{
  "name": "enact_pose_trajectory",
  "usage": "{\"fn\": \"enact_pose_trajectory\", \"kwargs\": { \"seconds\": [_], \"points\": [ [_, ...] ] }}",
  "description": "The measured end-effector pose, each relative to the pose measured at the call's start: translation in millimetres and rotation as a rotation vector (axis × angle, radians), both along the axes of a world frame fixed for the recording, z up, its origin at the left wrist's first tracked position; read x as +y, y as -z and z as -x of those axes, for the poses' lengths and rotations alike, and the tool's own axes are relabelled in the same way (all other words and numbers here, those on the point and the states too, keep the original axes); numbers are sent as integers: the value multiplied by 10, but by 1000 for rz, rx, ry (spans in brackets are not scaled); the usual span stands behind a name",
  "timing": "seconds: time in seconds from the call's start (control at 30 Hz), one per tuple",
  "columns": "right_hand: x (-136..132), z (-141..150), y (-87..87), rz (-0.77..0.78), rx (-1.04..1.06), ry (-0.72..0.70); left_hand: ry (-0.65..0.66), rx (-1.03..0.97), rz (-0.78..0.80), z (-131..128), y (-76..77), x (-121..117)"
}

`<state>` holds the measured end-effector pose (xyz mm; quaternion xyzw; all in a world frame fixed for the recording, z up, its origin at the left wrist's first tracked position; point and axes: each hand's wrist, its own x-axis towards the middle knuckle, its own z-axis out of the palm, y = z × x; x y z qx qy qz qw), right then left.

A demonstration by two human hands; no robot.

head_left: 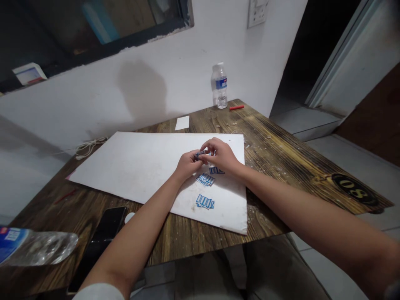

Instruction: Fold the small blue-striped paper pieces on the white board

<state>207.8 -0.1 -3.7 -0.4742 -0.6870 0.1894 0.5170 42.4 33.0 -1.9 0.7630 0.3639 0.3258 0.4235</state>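
Observation:
My left hand is closed around a small dark grey piece above the white board. From the right, my right hand reaches over with its fingers bent and pressed to the same piece; its exact kind is too small to tell. Beneath and in front of my hands lie paper cutouts with blue-outlined shapes: one group by my right wrist, another between my forearms, and a third nearer the board's front edge. More blue-and-white paper is partly hidden behind my right fingers.
The board rests on a dark wooden table. A small bottle, a red stick-like object and a white paper are at the back. A lying bottle, a black phone-like object and a white cable are left.

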Motion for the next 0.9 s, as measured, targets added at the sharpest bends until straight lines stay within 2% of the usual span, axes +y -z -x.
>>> {"fn": "enact_pose_trajectory", "kwargs": {
  "seconds": [0.13, 0.3, 0.43, 0.57, 0.7, 0.9],
  "points": [
    [15, 20, 34, 76, 52, 38, 3, -128, 67, -14, -5, -9],
    [24, 42, 56, 240, 70, -12, -1, -125, 83, -2, 16, 0],
    [20, 33, 29, 228, 114, -14, 20, -157, 136, -5, 5, -4],
    [49, 7, 27, 228, 243, 4, 8, -185, 190, -12, -14, 7],
    [91, -10, 54, 252, 340, -2, -54, -180, 170, -17, -22, 25],
    [110, -9, 69, 236, 364, 28, -101, -170, 169, -17, -16, 40]
  ]
}}
